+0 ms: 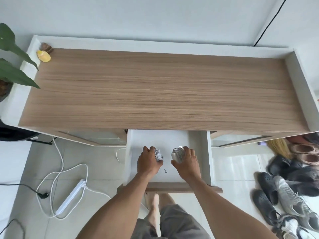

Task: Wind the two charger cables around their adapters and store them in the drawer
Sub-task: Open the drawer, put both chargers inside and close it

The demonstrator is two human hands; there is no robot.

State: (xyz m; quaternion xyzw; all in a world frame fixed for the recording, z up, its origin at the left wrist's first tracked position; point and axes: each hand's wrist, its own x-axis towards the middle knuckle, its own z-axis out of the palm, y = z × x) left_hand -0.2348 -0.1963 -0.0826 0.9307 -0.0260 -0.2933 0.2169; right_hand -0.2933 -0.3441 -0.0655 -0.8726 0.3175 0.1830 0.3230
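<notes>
Charger bundle, left [158, 154]: white and mostly hidden under curled fingers. Only a bunched knot of cable loops shows, and the adapter inside cannot be made out.
Charger bundle, right [177, 155]: a white adapter block with cable wound round it. Its right side is covered by the hand, and a small metallic plug tip shows at the far end.
Hard to tell: whether either bundle rests on the drawer floor or is held just above it.
Drawer [128, 152]: pulled open under the middle of the desk top [155, 90], white inside, with a wooden front panel nearest the person. Its rear runs out of sight under the desk, and both forearms cross the front panel.
Position: both bundles are over the white drawer floor, about midway front to back. They lie side by side and apart, with a bare strip between them.
Axis, right bundle: the long side runs roughly front to back, slightly tilted, with the plug end pointing away from the person.
Axis, left bundle: too bunched to show one.
Left hand [149, 163]: palm down, fingers curled round its bundle from the left, thumb at the near side.
Right hand [186, 163]: palm down, fingers curled over its bundle from the right, thumb at the near-left corner.
Forearms: bare, reaching forward from the bottom edge and converging on the drawer.
Small dark item [166, 171]: on the drawer floor between the wrists, too small to identify.
Floor: a white power strip [71, 199] on the left, shoes [284, 187] on the right.
</notes>
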